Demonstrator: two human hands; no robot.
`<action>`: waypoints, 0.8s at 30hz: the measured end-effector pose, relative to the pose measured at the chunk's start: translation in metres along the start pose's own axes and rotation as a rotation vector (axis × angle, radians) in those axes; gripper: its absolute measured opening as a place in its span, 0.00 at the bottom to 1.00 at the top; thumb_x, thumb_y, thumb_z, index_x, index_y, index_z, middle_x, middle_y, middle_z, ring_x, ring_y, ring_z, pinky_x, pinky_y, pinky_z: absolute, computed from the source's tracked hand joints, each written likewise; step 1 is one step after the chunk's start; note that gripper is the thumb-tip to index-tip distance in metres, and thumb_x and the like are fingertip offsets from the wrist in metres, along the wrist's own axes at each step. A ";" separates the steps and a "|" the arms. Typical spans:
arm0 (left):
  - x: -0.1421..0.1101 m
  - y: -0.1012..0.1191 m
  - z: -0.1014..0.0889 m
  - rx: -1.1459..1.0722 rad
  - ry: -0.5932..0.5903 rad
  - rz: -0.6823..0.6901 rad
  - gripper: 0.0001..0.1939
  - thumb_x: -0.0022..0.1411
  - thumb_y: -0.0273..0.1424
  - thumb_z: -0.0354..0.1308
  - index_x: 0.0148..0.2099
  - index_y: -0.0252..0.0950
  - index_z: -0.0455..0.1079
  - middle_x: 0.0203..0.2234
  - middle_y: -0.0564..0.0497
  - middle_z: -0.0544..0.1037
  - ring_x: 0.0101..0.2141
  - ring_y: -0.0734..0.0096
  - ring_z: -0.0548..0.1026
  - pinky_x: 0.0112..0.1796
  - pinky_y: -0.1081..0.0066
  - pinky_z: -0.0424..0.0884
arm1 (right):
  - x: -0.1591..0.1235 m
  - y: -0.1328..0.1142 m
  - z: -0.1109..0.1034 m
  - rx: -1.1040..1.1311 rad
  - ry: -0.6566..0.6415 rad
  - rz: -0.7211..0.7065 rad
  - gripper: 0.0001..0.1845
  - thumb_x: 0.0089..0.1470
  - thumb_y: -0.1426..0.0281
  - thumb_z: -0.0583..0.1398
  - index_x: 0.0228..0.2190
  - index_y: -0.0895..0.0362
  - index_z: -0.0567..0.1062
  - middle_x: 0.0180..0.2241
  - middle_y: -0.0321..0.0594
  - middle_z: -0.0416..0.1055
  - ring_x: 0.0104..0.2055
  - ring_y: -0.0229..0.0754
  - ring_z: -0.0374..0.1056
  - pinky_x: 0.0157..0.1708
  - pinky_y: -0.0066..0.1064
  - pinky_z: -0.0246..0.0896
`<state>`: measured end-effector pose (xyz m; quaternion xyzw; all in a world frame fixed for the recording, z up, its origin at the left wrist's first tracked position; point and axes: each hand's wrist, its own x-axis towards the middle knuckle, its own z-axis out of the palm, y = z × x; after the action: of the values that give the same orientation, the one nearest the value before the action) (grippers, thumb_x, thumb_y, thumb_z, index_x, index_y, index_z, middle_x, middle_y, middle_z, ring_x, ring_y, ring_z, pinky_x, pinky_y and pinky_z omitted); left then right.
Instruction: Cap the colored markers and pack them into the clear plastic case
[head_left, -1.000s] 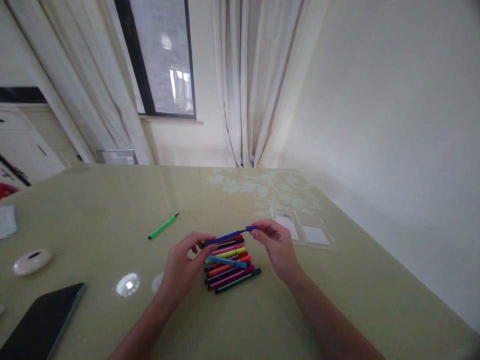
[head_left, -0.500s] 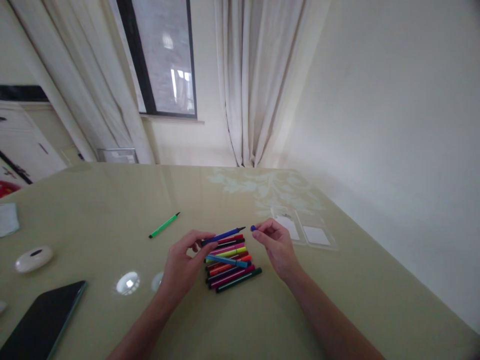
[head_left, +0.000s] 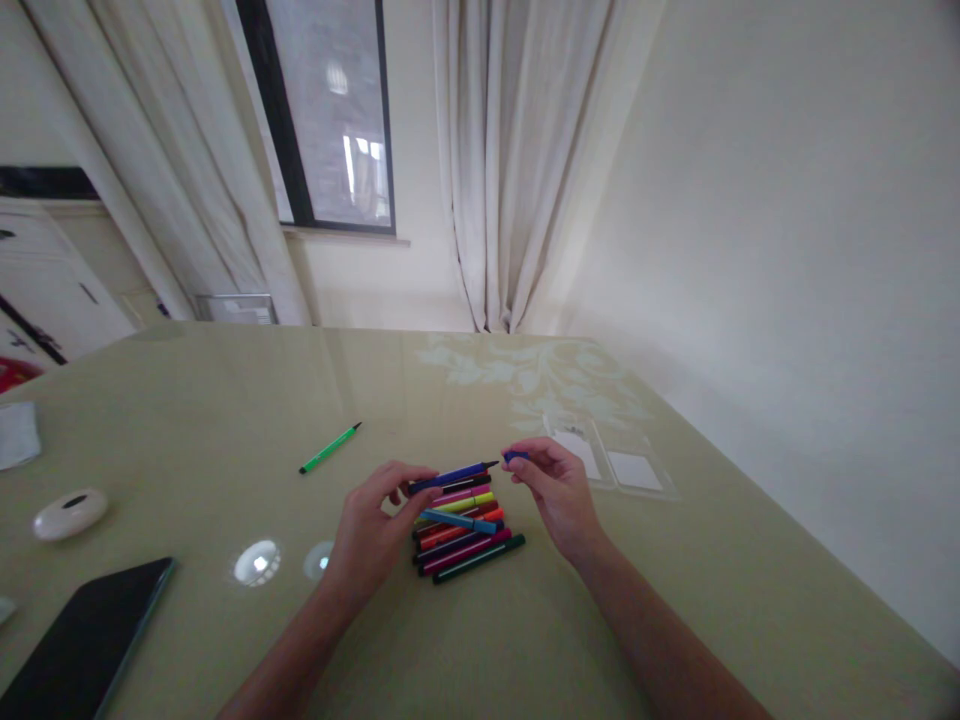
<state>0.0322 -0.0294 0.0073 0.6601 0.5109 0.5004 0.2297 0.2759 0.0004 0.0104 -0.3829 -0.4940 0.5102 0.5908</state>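
Pens [head_left: 466, 524] on the table [head_left: 225, 400]

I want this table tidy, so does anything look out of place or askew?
Yes: the green marker lies apart from the row of markers, its tip seemingly uncapped, while the light blue marker slants atop its neighbours.

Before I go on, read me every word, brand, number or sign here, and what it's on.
Readable text: none.
Clear plastic case: small dark mark near its far edge, too small to read.
Blue pen and row of pens: no lettering legible.
Dark tablet-like slab: no text visible.
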 end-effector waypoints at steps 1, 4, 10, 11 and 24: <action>0.000 -0.001 0.000 0.002 -0.003 0.002 0.10 0.62 0.42 0.65 0.40 0.43 0.82 0.30 0.53 0.80 0.29 0.69 0.72 0.31 0.71 0.68 | 0.001 0.001 -0.001 -0.014 0.004 -0.010 0.13 0.46 0.63 0.75 0.34 0.51 0.83 0.34 0.39 0.81 0.35 0.42 0.75 0.36 0.34 0.72; -0.001 -0.002 0.001 0.015 -0.007 0.004 0.10 0.62 0.42 0.66 0.41 0.43 0.82 0.30 0.53 0.80 0.29 0.69 0.72 0.31 0.71 0.68 | 0.001 0.004 -0.002 -0.044 0.002 -0.023 0.12 0.46 0.64 0.76 0.34 0.51 0.84 0.33 0.39 0.82 0.33 0.42 0.74 0.35 0.34 0.71; -0.001 -0.002 0.000 0.034 -0.009 0.052 0.11 0.63 0.41 0.65 0.42 0.42 0.82 0.31 0.51 0.81 0.29 0.69 0.73 0.32 0.71 0.70 | -0.002 0.000 0.000 -0.131 -0.082 -0.038 0.12 0.46 0.63 0.76 0.34 0.51 0.85 0.33 0.39 0.83 0.34 0.44 0.78 0.38 0.35 0.75; -0.002 -0.001 0.000 0.040 -0.017 0.071 0.10 0.64 0.41 0.64 0.42 0.42 0.82 0.31 0.51 0.81 0.30 0.69 0.73 0.32 0.71 0.70 | -0.002 -0.002 0.000 -0.152 -0.110 -0.040 0.11 0.46 0.63 0.75 0.33 0.52 0.85 0.32 0.40 0.83 0.34 0.45 0.79 0.38 0.36 0.76; -0.005 -0.003 0.003 -0.009 -0.053 0.139 0.05 0.64 0.33 0.66 0.41 0.41 0.82 0.29 0.52 0.80 0.29 0.71 0.75 0.32 0.74 0.71 | -0.007 -0.003 0.003 -0.159 -0.176 -0.002 0.11 0.46 0.63 0.75 0.32 0.53 0.85 0.29 0.39 0.82 0.32 0.45 0.80 0.35 0.34 0.77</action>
<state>0.0339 -0.0326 0.0017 0.7059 0.4554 0.4999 0.2107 0.2738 -0.0070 0.0128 -0.3817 -0.5833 0.5007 0.5133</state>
